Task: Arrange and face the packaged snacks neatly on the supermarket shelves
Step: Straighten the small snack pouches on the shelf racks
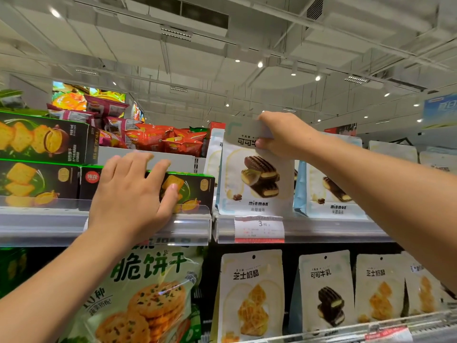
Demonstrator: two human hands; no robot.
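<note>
Upper shelf, snack aisle. Right hand (284, 134) pinches the top edge of a white stand-up pouch with chocolate biscuit picture (254, 179), thumb in front, fingers curled behind; likely grip for pulling it upright and forward to the shelf lip above the paper price tag (259, 229). Left hand (133, 191) lies flat, fingers spread and fairly straight, against the front of a black-and-green cardboard biscuit box (190, 186), holding nothing, probably pressing it square behind the clear plastic shelf rail (190, 226). A matching pouch (331, 189) stands just beside, to the right.

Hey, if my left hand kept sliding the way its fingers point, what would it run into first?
The left hand points up and right across the green box; past its edge it would likely meet the white pouch first, though depth is unclear.
</note>
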